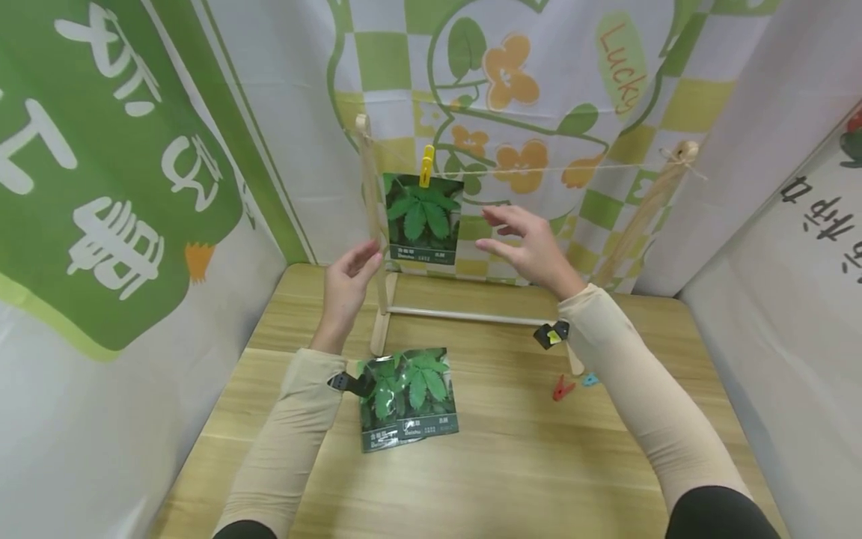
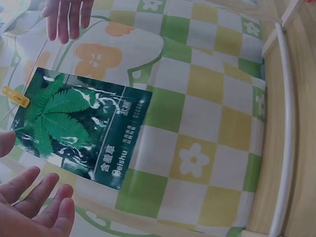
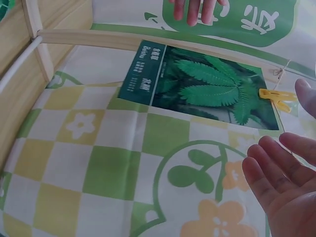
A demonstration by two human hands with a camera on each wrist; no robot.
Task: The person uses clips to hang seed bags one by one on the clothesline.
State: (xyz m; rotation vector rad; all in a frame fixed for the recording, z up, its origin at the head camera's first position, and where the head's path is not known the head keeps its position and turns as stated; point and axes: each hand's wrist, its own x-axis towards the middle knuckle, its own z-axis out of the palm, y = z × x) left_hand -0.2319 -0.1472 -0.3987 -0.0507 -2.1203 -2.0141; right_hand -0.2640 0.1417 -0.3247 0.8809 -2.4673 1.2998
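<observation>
A green seed packet with a leaf picture [image 1: 423, 221] hangs upright from a string, held at its top edge by a yellow clothespin [image 1: 427, 166]. My left hand [image 1: 349, 288] is just left of the packet, beside the wooden post, fingers relaxed and holding nothing. To the packet's right, my right hand [image 1: 525, 243] is raised with its fingers spread and apart from it. In the left wrist view the packet [image 2: 81, 128] shows between both hands. The right wrist view shows the clothespin [image 3: 277, 98] near my right fingers [image 3: 281, 163].
Two more leaf packets [image 1: 420, 393] lie overlapping on the wooden table [image 1: 512, 464]. A red clothespin [image 1: 563, 388] and a blue one [image 1: 590, 379] lie near the right foot. The wooden frame has a left post [image 1: 370, 202], right post [image 1: 646, 209] and white bottom rod [image 1: 465, 316].
</observation>
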